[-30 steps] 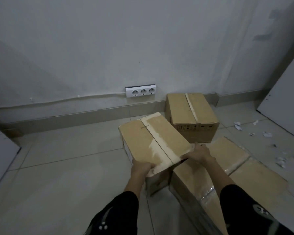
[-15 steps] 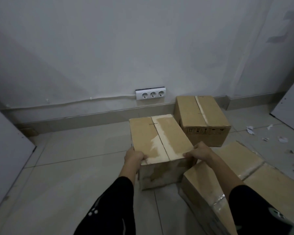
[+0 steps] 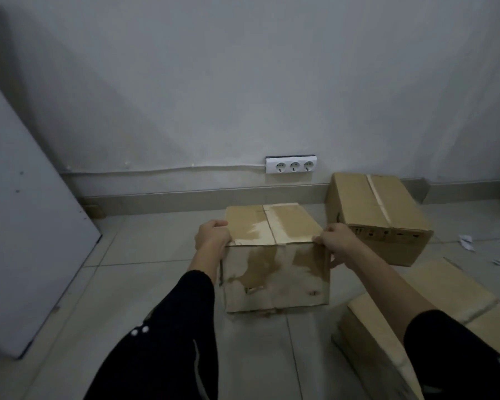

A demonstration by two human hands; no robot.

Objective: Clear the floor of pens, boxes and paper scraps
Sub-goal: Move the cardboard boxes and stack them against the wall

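A taped cardboard box with torn, pale patches on its top and front sits square to me on the tiled floor. My left hand grips its near left top corner and my right hand grips its near right top corner. A second closed box stands behind it to the right, against the skirting. A third, larger box lies at the lower right, partly hidden by my right arm. Small white paper scraps lie on the tiles at the far right.
A white board leans at the left, its foot on the floor. A triple wall socket with a white cable sits low on the wall behind the boxes. Bare tiles spread left of the held box.
The held box has swung from a skewed angle to face me squarely and shifted left, away from the big box. My left hand moved from its near edge to the left corner.
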